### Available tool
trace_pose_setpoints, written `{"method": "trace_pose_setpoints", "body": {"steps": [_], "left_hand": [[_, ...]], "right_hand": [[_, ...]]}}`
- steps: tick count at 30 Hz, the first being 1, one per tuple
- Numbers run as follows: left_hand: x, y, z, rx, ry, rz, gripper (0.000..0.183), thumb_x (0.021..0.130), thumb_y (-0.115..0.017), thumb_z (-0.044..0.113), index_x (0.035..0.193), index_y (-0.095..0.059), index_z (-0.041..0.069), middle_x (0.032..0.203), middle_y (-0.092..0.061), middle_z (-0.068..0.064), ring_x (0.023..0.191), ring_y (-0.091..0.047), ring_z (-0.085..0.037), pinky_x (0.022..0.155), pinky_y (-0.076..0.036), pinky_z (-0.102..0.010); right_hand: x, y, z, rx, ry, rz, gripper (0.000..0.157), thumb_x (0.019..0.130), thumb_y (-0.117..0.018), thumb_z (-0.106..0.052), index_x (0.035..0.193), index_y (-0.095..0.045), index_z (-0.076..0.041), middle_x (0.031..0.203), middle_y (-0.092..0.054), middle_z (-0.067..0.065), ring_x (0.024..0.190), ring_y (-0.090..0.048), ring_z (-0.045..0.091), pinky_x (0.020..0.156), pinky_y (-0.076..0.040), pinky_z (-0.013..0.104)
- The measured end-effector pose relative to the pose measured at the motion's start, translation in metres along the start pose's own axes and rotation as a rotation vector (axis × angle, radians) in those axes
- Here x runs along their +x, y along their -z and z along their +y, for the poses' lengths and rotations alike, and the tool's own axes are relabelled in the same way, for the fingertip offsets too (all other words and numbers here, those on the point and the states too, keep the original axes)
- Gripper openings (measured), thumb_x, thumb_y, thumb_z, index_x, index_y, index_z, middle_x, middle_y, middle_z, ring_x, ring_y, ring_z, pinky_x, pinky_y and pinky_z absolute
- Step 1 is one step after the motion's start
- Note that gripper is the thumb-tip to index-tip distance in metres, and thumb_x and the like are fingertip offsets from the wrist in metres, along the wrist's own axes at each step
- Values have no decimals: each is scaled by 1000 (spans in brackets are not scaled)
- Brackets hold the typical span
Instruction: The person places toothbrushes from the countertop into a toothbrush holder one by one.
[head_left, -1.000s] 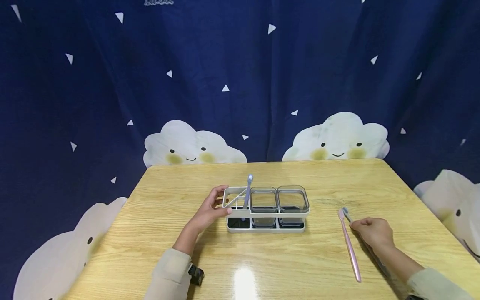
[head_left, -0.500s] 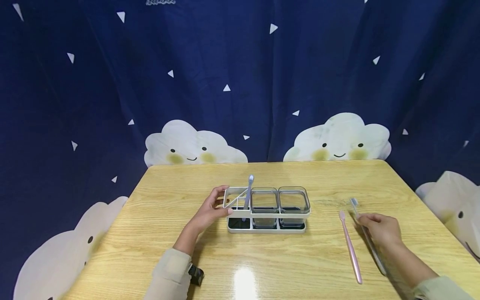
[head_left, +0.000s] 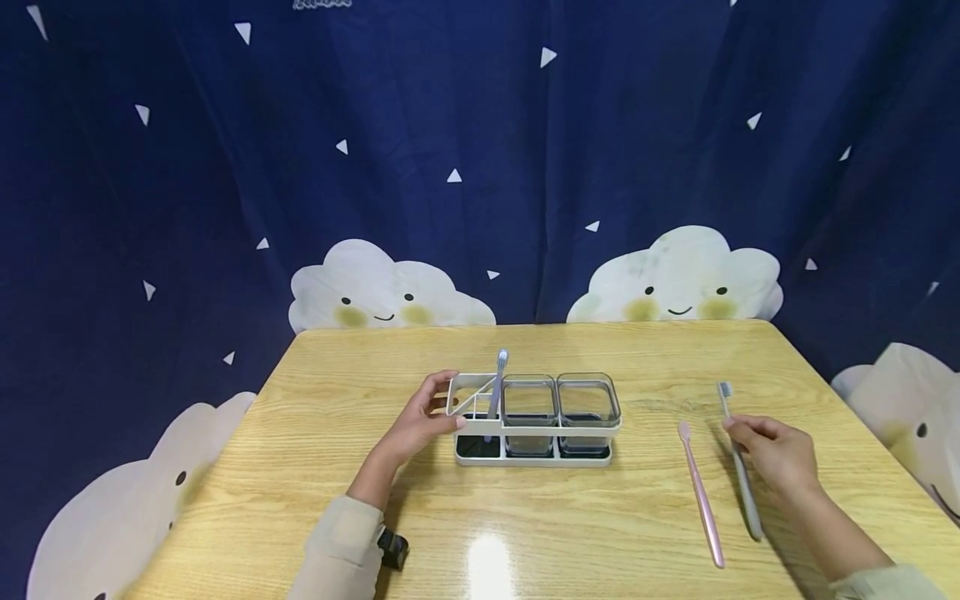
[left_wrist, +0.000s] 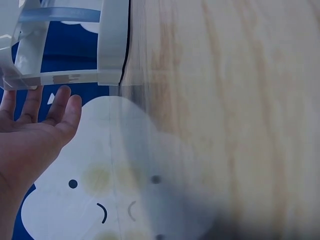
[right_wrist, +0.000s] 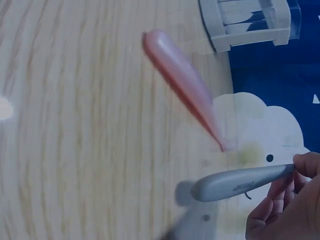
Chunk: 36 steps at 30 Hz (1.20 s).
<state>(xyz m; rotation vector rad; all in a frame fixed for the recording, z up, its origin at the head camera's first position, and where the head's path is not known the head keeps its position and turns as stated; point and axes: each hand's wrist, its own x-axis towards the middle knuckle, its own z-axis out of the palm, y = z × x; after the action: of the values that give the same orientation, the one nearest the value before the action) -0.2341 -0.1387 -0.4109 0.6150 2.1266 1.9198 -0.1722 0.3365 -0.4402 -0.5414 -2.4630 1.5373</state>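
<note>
A white toothbrush holder (head_left: 538,427) stands mid-table, with two clear cups (head_left: 528,402) in its right-hand sections. One toothbrush (head_left: 498,379) is upright in its divided left section. My left hand (head_left: 417,425) holds the holder's left end, thumb at the front rail and fingers behind; the left wrist view shows the fingers (left_wrist: 31,102) at the holder's frame. At the right, my right hand (head_left: 776,454) pinches a grey toothbrush (right_wrist: 240,182) by its neck, bristle head pointing away and handle tilted toward me. A pink toothbrush (head_left: 702,500) lies on the table to its left.
The wooden table (head_left: 360,367) ends at a dark blue curtain (head_left: 420,167) printed with clouds and triangles. A small black object (head_left: 393,550) is at the left sleeve (head_left: 341,542).
My right hand has raised the grey toothbrush from beside the pink one and shifted it slightly right and away. The left hand and the holder keep their place.
</note>
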Motion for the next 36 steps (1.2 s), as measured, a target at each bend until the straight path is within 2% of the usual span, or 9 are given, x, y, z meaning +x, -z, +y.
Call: {"method": "trace_pose_setpoints", "body": {"steps": [6,11,17,21,26,31,36], "left_hand": [[0,0,1,-6,-15,5,69,81,-64,-4,140,-28,-1,133,-33,-29,120,-31,-51,95,-35,-40],[0,-1,0,-16,-17,14,70,79,-66,-5,139,-30,-1,133,-34,-30,119,-33,-50,93,-38,-38],[0,-2,0,-6,-11,29,68,80,-65,-3,139,-31,1,132,-36,-26,118,-35,-46,94,-38,-39],[0,-2,0,-9,-5,17,69,81,-64,-4,140,-30,1,135,-33,-28,120,-34,-47,95,-37,-41],[-1,-2,0,-17,-10,14,69,81,-63,-5,140,-29,1,136,-31,-30,120,-32,-50,95,-36,-40],[-1,-2,-1,-17,-12,16,69,81,-64,-3,140,-29,1,136,-31,-30,120,-33,-50,94,-37,-39],[-1,-2,-2,-16,-8,21,69,81,-65,-3,140,-29,1,133,-33,-28,119,-34,-50,93,-37,-40]], "right_hand": [[-6,3,-9,35,-25,0,29,83,-65,-46,96,-70,-20,77,-64,-18,71,-58,-1,60,-46,25],[-17,8,-23,114,-26,-36,33,82,-65,-47,101,-66,-20,81,-63,-18,74,-58,-2,62,-46,22],[-21,9,-30,218,-25,-37,20,82,-68,-40,95,-68,-25,79,-64,-17,73,-60,-2,61,-46,22],[-21,9,-34,327,-13,-31,14,82,-70,-33,91,-68,-22,78,-64,-14,70,-60,1,58,-48,21],[-17,8,-35,472,22,-28,13,82,-73,-24,90,-67,-16,78,-65,-9,69,-62,6,57,-51,22],[-12,4,-35,544,78,11,9,82,-72,-17,88,-67,-12,75,-66,-4,66,-62,7,58,-51,21],[-17,0,-46,563,114,18,8,82,-72,-13,86,-66,-10,73,-66,-4,64,-61,7,57,-50,18]]}}
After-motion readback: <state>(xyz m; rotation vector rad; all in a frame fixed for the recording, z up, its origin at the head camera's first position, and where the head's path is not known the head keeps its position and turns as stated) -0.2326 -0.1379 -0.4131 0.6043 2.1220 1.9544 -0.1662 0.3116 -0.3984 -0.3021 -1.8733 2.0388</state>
